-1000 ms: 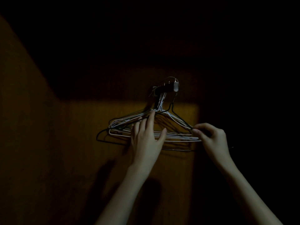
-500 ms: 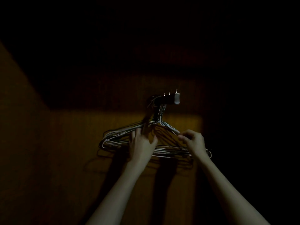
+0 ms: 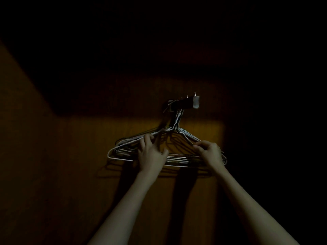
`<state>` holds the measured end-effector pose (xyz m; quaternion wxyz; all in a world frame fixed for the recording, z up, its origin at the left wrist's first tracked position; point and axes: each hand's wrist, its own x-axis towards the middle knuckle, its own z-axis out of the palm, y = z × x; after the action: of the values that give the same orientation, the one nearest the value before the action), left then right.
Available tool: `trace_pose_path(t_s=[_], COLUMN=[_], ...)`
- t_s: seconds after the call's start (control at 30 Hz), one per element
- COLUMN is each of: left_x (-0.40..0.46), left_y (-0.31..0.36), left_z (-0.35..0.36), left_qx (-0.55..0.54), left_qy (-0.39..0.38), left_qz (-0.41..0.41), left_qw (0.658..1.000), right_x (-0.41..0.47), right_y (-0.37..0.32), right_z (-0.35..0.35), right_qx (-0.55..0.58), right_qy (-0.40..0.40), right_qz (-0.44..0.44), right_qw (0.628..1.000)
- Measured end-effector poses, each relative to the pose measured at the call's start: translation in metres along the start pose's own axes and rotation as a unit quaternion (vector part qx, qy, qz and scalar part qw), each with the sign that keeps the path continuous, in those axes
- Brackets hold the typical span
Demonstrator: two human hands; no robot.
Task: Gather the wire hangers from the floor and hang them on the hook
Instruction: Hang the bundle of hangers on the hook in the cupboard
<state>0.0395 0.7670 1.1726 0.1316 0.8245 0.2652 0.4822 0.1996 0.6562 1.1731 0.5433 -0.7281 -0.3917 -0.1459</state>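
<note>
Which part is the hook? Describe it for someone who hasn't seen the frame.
Find the lit patch on the wooden wall. Just above it, a short dark bar sticks out: that is the hook. Unlike the thin pale hangers bunched below, it is thick, with a pale square end and small pins on top.

Both arms bare from wrist down to frame edge, no sleeves in view. Left hand (image 3: 150, 152) and right hand (image 3: 210, 152) bare too: no gloves, rings, watch or bands visible. Dim light, finer detail on them can't be made out
</note>
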Motion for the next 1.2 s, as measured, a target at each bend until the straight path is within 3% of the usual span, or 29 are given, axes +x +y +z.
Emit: trace_pose_path(t_s=[0.17, 0.37, 0.67, 0.87, 1.2], left_x=[-0.014, -0.053, -0.168, -0.246, -0.353], left_y=[-0.007, -0.011, -0.006, 0.033, 0.167], left_z=[-0.002, -0.015, -0.006, 0.004, 0.004], left_qx=[0.076, 0.051, 0.015, -0.026, -0.091], left_qy=[-0.037, -0.058, -0.199, -0.269, -0.280], left_qz=[0.009, 0.046, 0.119, 0.174, 0.325], left_qw=[0.996, 0.996, 0.973, 0.947, 0.899], right_x=[-0.015, -0.060, -0.214, -0.316, -0.447], right_y=[-0.004, -0.003, 0.010, 0.011, 0.024], right_z=[-0.003, -0.017, -0.049, -0.100, -0.230], right_qx=[-0.189, -0.347, -0.455, -0.492, -0.503], right_qy=[0.006, -0.005, -0.084, -0.090, -0.063], right_qz=[-0.069, -0.103, 0.011, 0.091, 0.195], right_qw=[0.980, 0.932, 0.887, 0.861, 0.839])
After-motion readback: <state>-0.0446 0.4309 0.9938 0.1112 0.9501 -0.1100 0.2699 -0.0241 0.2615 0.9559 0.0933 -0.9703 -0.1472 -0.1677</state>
